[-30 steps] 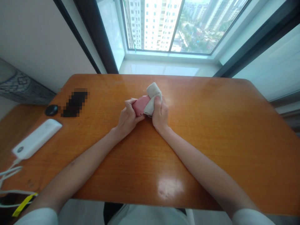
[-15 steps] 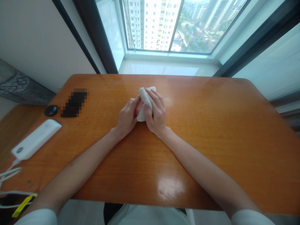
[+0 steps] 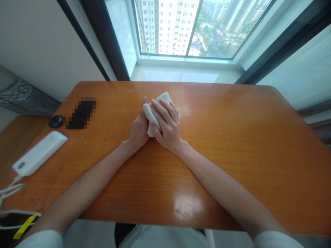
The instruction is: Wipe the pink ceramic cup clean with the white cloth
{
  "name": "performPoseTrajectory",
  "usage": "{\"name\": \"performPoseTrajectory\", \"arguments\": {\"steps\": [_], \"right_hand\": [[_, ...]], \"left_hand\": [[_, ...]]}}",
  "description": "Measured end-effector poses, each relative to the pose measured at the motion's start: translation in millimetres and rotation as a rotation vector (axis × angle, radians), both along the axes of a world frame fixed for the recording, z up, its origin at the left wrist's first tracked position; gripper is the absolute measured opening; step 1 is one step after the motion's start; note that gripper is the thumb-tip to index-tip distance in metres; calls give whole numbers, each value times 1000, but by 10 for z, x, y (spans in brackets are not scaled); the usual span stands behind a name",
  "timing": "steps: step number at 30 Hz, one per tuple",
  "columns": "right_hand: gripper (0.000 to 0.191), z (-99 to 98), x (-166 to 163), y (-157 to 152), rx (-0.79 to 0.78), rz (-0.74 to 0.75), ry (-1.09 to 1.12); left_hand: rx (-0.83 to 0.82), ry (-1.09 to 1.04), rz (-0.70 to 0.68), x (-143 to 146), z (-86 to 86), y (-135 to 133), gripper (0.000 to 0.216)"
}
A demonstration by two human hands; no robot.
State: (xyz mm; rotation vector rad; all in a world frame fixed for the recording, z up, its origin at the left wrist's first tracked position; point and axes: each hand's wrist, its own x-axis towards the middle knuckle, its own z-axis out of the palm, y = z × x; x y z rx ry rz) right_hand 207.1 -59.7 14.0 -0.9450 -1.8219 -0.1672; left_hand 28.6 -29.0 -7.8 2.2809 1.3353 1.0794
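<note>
A folded white tissue (image 3: 165, 97) lies between my two hands over the middle of the wooden table. My right hand (image 3: 169, 125) holds it from above, fingers laid along it and thumb pressed at its near side. Under and beside the tissue is my left hand (image 3: 139, 129), its thumb stretched out and pointing away from me. The tissue and my right hand hide the other fingers of my left hand. Both forearms reach in over the table's near edge.
On the left of the table (image 3: 245, 155) are a white power strip-like device (image 3: 41, 153) with white cables (image 3: 11, 189), a black mouse-like object (image 3: 56, 121) and a pixelated dark item (image 3: 82, 113). A yellow tag (image 3: 26, 227) lies near my left forearm. A window (image 3: 186, 31) stands beyond.
My right hand has slid slightly left and flattened over the tissue, which has spread left across my left hand. My left thumb has lifted away and straightened.
</note>
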Motion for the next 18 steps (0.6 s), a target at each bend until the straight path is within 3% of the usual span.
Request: {"name": "performPoseTrajectory", "arguments": {"steps": [4,11,18], "right_hand": [[50,8,9,-4,-42,-31,62],[47,50,13,17,-129,15,-46],[49,28,1,12,-150,-4,-17]], "left_hand": [[25,13,-18,0,18,-7,56],[31,-112,-60,-31,43,8,61],[-3,-120,-59,-24,73,10,64]]}}
